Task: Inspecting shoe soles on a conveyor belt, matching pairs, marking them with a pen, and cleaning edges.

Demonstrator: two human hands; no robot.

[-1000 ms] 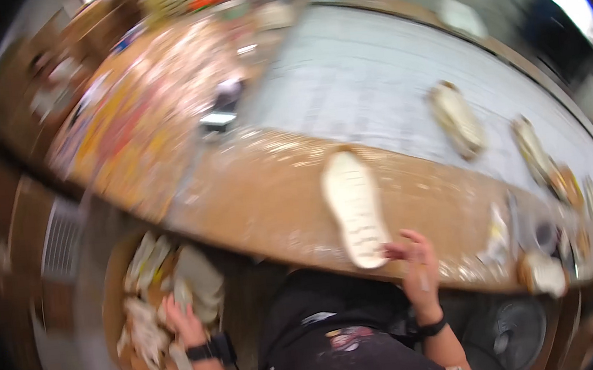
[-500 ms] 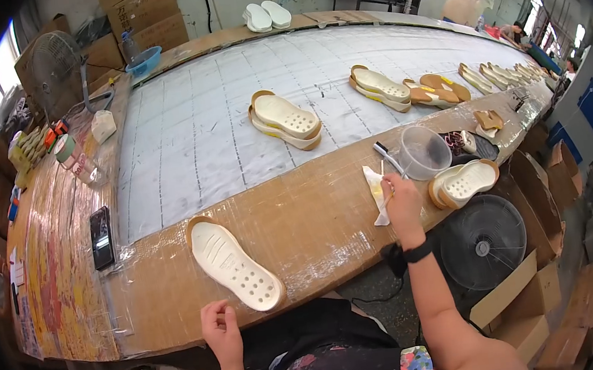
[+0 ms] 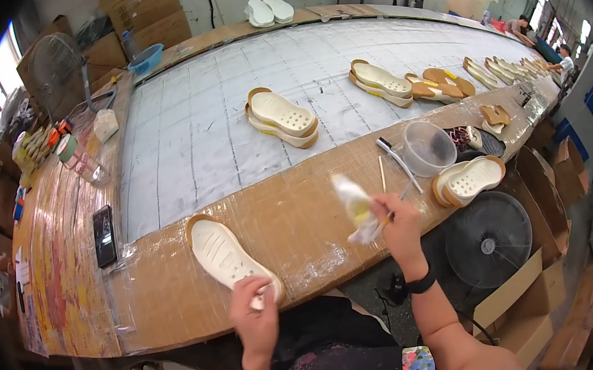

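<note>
Now that the right hand (image 3: 402, 228) has raised the white cloth (image 3: 354, 206) in closed fingers, the left hand's (image 3: 254, 316) curled fingers, grip indeterminable, cover the near end of the shoe sole (image 3: 221, 253) on the bench (image 3: 305, 231), apparently engaging 2 hands.

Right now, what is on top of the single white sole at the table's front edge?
The left hand is over the near end of the sole. Grooves and some holes show beyond it; the surface under the fingers is hidden.
</note>
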